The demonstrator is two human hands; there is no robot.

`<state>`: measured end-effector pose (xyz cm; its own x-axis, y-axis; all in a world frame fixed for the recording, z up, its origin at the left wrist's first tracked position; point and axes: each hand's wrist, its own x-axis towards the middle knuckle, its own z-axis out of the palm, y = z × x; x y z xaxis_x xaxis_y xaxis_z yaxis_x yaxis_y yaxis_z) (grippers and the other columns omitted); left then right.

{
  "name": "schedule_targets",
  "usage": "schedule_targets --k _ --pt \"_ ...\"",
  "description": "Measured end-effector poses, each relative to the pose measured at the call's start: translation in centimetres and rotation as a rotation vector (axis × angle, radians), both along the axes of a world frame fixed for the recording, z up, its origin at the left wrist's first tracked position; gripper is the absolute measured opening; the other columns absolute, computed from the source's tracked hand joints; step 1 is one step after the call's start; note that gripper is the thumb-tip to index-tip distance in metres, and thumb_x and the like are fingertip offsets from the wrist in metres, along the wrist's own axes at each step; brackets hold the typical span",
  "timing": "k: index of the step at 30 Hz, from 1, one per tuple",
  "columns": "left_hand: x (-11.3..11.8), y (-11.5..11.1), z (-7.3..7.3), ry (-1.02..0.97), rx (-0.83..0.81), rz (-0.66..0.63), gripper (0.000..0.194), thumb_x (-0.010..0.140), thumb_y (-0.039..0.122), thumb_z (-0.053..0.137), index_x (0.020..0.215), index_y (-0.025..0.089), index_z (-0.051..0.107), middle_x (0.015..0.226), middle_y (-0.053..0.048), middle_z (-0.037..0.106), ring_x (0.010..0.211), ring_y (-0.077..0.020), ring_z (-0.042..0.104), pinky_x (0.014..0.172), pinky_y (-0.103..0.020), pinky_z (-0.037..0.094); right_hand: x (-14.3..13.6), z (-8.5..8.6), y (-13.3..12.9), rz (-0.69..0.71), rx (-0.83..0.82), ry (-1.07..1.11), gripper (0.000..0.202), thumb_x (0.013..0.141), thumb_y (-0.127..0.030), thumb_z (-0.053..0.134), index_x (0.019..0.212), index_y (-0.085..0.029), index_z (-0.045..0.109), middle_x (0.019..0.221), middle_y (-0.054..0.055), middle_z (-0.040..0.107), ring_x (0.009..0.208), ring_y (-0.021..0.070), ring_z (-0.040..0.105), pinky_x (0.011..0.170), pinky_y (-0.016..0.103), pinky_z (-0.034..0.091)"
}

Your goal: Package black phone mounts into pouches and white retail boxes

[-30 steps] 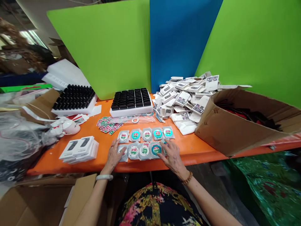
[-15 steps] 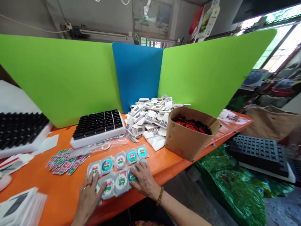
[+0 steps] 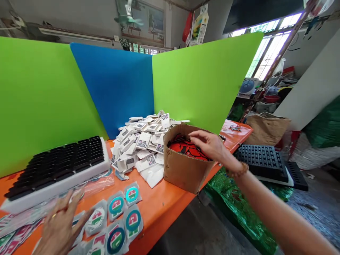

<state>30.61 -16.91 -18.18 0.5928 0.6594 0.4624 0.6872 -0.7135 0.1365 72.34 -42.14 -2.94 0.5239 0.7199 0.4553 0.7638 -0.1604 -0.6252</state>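
Closest in, the left hand [image 3: 60, 228] lies flat with its fingers spread, palm down on the bagged round badges [image 3: 117, 221] laid in rows at the near edge of the orange tabletop [image 3: 162, 203], not gripping anything. Those badges look light and slick in their clear sleeves, so I'd guess they slide around easily; pinching a sleeve edge seems the sane way to lift one.

Just behind them sits a white tray [image 3: 57, 170] with rows of small black pieces in its slots, tight against the green divider. It looks stiff and probably carries best by its two long edges.

Further out, the right hand [image 3: 209, 143] is over the open cardboard box [image 3: 183, 166], fingers loosely curled and open, tips down among the red and black pieces [image 3: 186, 148] inside. I can't tell whether it has hold of one. They look thin, flat and light, likely stiff enough to take by an edge. The box is roughly full and stands at the tabletop's near edge.

Left of the box, touching it, is a loose heap of small white printed cards [image 3: 143, 141], piled up against the blue panel [image 3: 114, 85].
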Motion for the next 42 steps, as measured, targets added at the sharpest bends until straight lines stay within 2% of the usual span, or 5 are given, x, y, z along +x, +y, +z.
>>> schedule_targets --k 8,14,21,27,42 --pt "22.3 -6.8 12.0 -0.082 -0.061 -0.659 0.044 0.093 0.046 0.041 0.129 0.022 0.05 0.138 -0.012 0.049 0.126 -0.0272 0.048 0.102 -0.043 0.042 12.9 -1.1 0.7 -0.127 -0.811 -0.012 0.021 0.084 -0.021 0.049 0.09 -0.012 0.068 0.08 0.007 0.069 0.067 0.0152 0.062 0.058 0.022 0.042" --pt "30.9 -9.8 12.4 0.021 -0.099 -0.966 0.034 0.094 0.046 0.042 0.092 0.019 0.063 0.084 -0.005 0.064 0.077 -0.0176 0.059 0.071 -0.03 0.045 15.0 -2.8 1.7 -0.08 -0.969 -0.075 0.015 0.082 -0.02 0.055 0.08 -0.014 0.069 0.081 0.007 0.069 0.071 0.0157 0.059 0.059 0.023 0.039" --pt "31.5 -10.7 8.0 -0.087 0.03 -1.106 0.029 0.096 0.03 0.042 0.072 0.019 0.054 0.063 0.0 0.055 0.059 -0.0141 0.047 0.064 -0.03 0.034 13.6 -2.7 2.5 0.088 -0.763 -0.065 0.012 0.08 -0.023 0.059 0.077 -0.019 0.069 0.07 0.003 0.066 0.064 0.0144 0.054 0.059 0.025 0.037" --pt "31.3 -10.5 7.7 -0.158 0.009 -1.165 0.008 0.091 0.023 0.052 0.087 0.017 0.055 0.064 0.001 0.054 0.06 -0.014 0.046 0.067 -0.031 0.034 9.6 -1.9 5.3 0.393 -0.779 0.078 0.015 0.075 -0.032 0.068 0.079 -0.017 0.069 0.068 -0.002 0.063 0.063 0.011 0.052 0.056 0.021 0.036" --pt "31.6 -10.4 7.9 -0.145 0.015 -1.17 0.007 0.089 0.016 0.051 0.095 0.018 0.055 0.067 0.001 0.057 0.062 -0.0138 0.049 0.071 -0.032 0.037 3.8 -4.0 4.9 0.344 -0.874 0.035 0.031 0.073 -0.033 0.066 0.098 -0.014 0.065 0.099 0.014 0.068 0.088 0.0263 0.063 0.063 0.028 0.042"
